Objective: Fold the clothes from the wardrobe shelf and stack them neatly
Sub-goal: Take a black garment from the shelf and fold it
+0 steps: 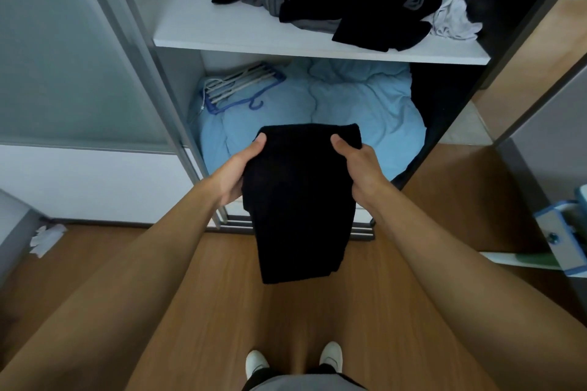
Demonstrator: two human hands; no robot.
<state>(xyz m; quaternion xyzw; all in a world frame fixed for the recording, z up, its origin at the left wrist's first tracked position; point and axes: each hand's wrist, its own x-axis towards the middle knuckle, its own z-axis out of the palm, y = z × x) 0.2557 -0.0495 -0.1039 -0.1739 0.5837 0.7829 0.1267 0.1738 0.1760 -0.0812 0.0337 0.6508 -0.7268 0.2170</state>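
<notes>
Two hands, my left hand [241, 168] and right hand [355, 165], pinch the folded black garment [298, 206] by its top corners, thumbs on top, at 6 o'clock from the wardrobe shelf [247, 35]; its hanging lower half could fall open if swung up there quickly.

We find bare shelf [190, 19] at eleven o'clock. The clothes pile [365, 9] crowds one o'clock; the door frame [139, 51] bars ten.
</notes>
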